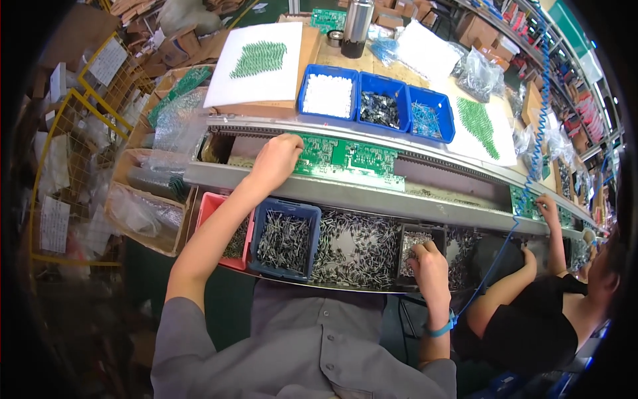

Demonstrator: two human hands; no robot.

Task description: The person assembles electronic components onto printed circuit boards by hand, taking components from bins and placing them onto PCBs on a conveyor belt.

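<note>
A long green circuit board (pixel 362 159) lies between the rails of the conveyor (pixel 279 181) in front of me. My left hand (pixel 278 158) is at its left end, fingers bent and closed at the board's edge; whatever they pinch is hidden. Lower right, my right hand (pixel 430 269) is over a small grey bin (pixel 417 241) of tiny metallic parts. Its fingers are drawn together, and anything in them is too small to make out. A blue strap (pixel 444 326) circles my right wrist. Beside that bin, many loose leaded components (pixel 352 266) cover a metal tray.
A dark blue bin (pixel 284 271) and a red bin (pixel 207 216) stand nearest me. Beyond the conveyor are three blue bins (pixel 382 130), white foam sheets (pixel 222 86) with green parts, and a steel bottle (pixel 357 30). A coiled blue cord (pixel 541 100) hangs right, near a co-worker's hand (pixel 547 209).
</note>
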